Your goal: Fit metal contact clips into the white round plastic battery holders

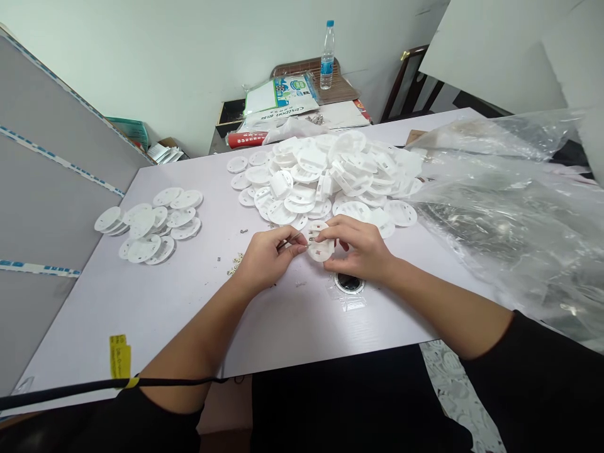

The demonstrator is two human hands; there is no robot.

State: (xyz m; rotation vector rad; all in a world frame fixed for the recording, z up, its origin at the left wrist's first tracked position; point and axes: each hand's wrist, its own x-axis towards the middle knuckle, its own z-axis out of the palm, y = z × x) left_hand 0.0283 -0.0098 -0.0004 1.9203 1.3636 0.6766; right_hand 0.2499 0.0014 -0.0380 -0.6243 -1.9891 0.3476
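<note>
In the head view, the right hand (362, 248) holds a round white plastic disc (321, 254) tilted up above the table (292, 327), near its middle. The fingers pinch the disc's right side, the forefinger reaching onto its face, where small slots and metal bits show. The left hand (264, 259) is at the disc's left edge, thumb and forefinger pressed together on a thin dark piece (283, 243) that is too small to identify; whether it touches the disc cannot be told.

Just beyond the hands spreads a large heap of white discs (311, 167), overlapping and lying at various angles. A smaller group of white discs (144, 223) lies well apart, at the far left. Small brass-coloured pieces (234, 264) are scattered to the left of the left hand. Below the right hand, a black circle with a white rim (350, 282) lies on the table, with clear tape around it. Crumpled clear plastic sheeting (509, 220) covers the table's right side. At the near left, a yellow label (121, 357) stands out beside a black cable (174, 381). Beyond the table's far edge stands a blue-capped water bottle (327, 60).
</note>
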